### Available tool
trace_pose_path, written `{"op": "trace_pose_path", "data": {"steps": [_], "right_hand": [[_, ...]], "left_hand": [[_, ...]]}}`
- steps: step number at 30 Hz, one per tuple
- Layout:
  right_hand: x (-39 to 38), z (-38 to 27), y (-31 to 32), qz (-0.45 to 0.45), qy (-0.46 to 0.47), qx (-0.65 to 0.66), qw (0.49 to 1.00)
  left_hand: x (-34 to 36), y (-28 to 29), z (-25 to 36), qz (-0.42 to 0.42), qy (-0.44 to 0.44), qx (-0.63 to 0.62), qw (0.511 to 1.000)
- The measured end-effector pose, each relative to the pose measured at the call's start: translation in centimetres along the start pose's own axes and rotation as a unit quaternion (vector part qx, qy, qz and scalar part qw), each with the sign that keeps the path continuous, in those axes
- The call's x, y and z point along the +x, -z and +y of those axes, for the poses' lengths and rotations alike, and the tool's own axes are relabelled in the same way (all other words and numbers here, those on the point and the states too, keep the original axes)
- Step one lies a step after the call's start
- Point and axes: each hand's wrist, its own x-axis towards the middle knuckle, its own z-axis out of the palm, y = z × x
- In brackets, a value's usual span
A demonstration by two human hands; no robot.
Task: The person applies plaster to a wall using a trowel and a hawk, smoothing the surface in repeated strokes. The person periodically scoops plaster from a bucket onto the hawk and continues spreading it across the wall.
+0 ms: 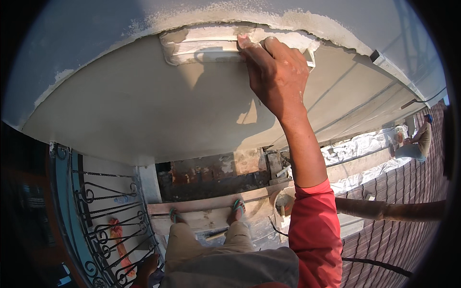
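My right hand (278, 72) reaches up with its fingers wrapped round the handle of a plastering float (201, 45), which is caked in pale plaster. The float lies against the wall just under the rough upper edge of a smooth grey plaster coat (144, 110). Its handle is mostly hidden by my fingers. Low at the left, my left hand (148, 266) is in shadow beside the black scrolled railing (108, 225); its fingers are too dark to make out.
My sandalled feet stand on a wooden plank (197, 211). A plaster-smeared bucket (283, 201) sits by my right foot. A brown pipe (384, 210) crosses above the tiled roof (379, 240). Another person (417, 141) crouches at the far right. An orange cloth (120, 245) hangs behind the railing.
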Motion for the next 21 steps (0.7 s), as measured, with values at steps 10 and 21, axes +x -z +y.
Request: {"op": "trace_pose_path", "data": {"steps": [10,21], "right_hand": [[-10.1,-11.9,-3.8,-0.186,-0.065,0.173,0.965],[-26.1,-5.1,-5.5,0.305,-0.63,0.503,0.507]], "left_hand": [[1.3,4.7,-3.6,0.063,0.06,-0.173,0.981],[2.6,0.9,1.3,-0.005,-0.132,0.103,0.986]]}}
